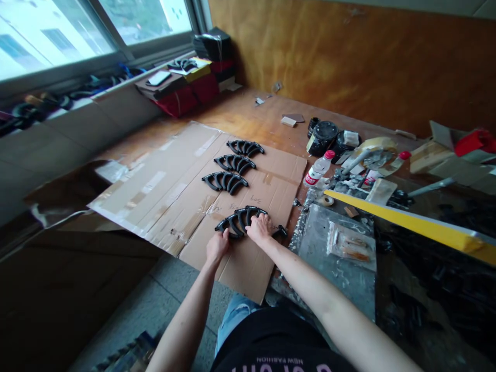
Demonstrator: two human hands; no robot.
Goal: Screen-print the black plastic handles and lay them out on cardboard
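Observation:
A row of curved black handles (236, 222), nested side by side, lies on a flattened cardboard sheet (186, 191) in front of me. My left hand (217, 247) is closed on the left end of this row, thumb on top, its other fingers mostly hidden. At the row's right end, my right hand (260, 228) is closed with bent fingers around the pieces. One loose black handle (280, 231) sits just right of my right hand, partly hidden by the wrist. Farther up the cardboard are three similar rows: a near one (225, 182), a middle one (235, 164) and a far one (245, 148).
A bottle with a red cap (318, 169) stands right of the cardboard, near black jars (324, 137) and a tape dispenser (374, 155). A yellow-edged bar (406, 219) crosses the right side. A grey board (337, 268) holds a plastic bag (352, 242). Boxes (189, 93) line the window side.

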